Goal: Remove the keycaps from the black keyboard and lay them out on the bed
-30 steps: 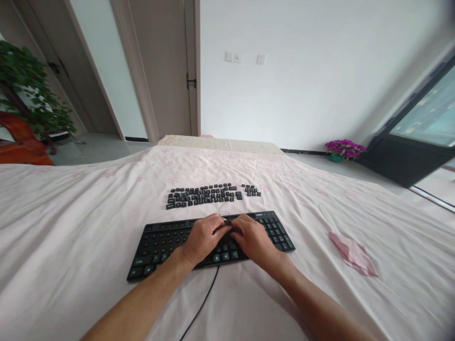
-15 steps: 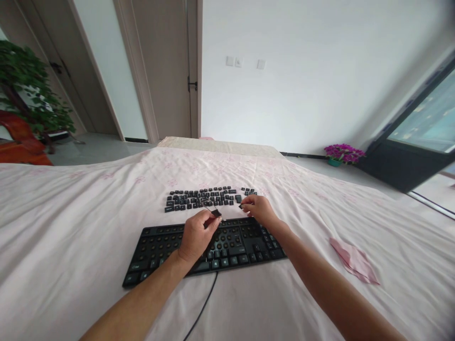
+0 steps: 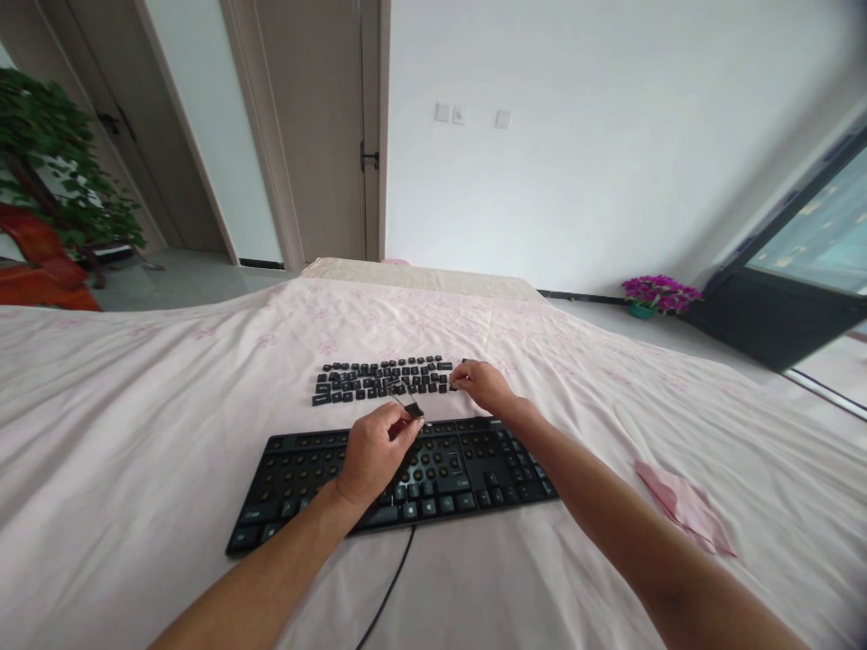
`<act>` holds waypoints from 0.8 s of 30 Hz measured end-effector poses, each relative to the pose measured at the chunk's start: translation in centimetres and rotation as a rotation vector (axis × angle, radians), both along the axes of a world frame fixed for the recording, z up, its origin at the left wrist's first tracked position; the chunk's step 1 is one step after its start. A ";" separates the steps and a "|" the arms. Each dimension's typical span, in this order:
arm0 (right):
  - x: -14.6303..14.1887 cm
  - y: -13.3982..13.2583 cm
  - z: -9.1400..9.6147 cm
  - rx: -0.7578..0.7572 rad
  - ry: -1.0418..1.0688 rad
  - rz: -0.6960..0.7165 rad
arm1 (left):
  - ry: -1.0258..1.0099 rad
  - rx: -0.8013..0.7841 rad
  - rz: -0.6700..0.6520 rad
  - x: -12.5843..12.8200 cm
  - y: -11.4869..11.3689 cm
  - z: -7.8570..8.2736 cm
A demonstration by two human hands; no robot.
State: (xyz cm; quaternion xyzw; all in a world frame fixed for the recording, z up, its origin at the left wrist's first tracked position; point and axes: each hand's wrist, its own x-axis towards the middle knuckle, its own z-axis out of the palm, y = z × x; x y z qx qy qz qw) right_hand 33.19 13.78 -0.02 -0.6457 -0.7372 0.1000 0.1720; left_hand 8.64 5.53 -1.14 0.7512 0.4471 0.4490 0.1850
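Observation:
A black keyboard (image 3: 308,449) lies on the bed, with many keycaps off and round switch stems bare in its upper rows. Above its middle, my left hand (image 3: 377,451) is closed on a keycap puller (image 3: 414,411), a small black handle with thin wires pointing away from me. Beyond the keyboard, loose black keycaps (image 3: 379,379) sit in several rows on the sheet. My right hand (image 3: 484,384) is at the right end of those rows, fingers pinched down around a dark keycap, mostly hidden by the fingertips.
A pink floral sheet (image 3: 169,433) covers the bed in folds. A pink cloth (image 3: 684,506) lies on the right. The keyboard's cable (image 3: 389,587) runs toward me. Beyond the bed are a wall, doors and a potted purple flower (image 3: 660,296).
My right hand has moved away from me and slightly left, from near the keyboard's top edge to the right end of the keycap rows. My left hand stays put with the puller.

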 end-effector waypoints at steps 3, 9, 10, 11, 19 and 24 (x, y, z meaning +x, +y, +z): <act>0.0 0.2 -0.1 0.005 0.007 0.025 | 0.000 0.011 -0.001 0.0 -0.1 0.1; 0.0 0.6 -0.4 0.019 0.028 0.052 | 0.001 0.025 0.000 0.0 -0.1 0.3; 0.0 0.6 -0.4 0.023 0.032 0.055 | 0.001 0.024 -0.001 0.0 0.0 0.4; 0.0 0.6 -0.5 0.027 0.037 0.058 | 0.000 0.022 -0.002 0.1 0.0 0.4; -0.1 0.4 -0.4 0.111 0.101 0.056 | -0.012 0.013 -0.003 0.1 -0.1 0.2; 0.5 -2.0 0.8 0.144 0.134 -0.015 | -0.081 -0.024 0.008 -0.8 0.2 1.0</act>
